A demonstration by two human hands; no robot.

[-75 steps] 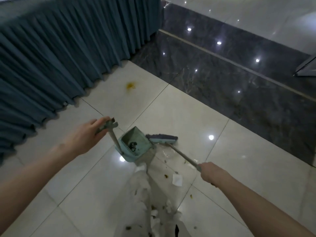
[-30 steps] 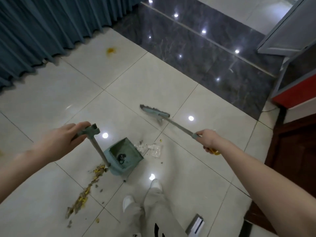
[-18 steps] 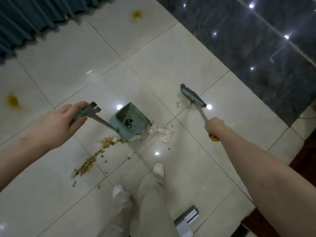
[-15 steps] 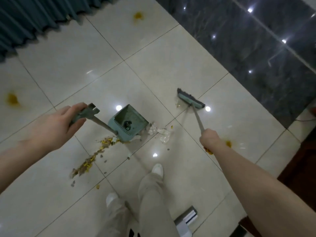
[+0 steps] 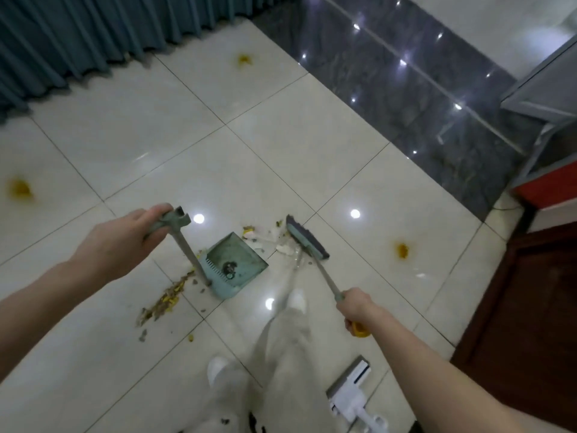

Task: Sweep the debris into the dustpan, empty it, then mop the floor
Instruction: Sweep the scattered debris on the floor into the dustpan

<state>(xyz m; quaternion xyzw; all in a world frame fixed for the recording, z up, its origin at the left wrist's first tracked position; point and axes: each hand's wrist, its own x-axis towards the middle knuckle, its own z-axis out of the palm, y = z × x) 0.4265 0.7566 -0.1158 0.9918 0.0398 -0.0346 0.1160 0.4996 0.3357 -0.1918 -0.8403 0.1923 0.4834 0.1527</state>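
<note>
head: l hand point(image 5: 117, 250) grips dustpan point(image 5: 235, 265) handle; r hand point(image 5: 356, 309) grips broom point(image 5: 307, 242) by debris point(image 5: 268, 237).

My left hand point(image 5: 121, 248) gripped the handle top of the dustpan point(image 5: 237, 264); the pan sat on the floor, right of those fingers. The broom point(image 5: 307, 242), held in my right hand point(image 5: 356, 307), had its head ahead of my fingers, right of the pan, with paper scraps point(image 5: 265, 239) between them. Crumbs point(image 5: 168, 295) lay left of the pan, and the mop head point(image 5: 352, 392) lay behind my right hand.
</note>
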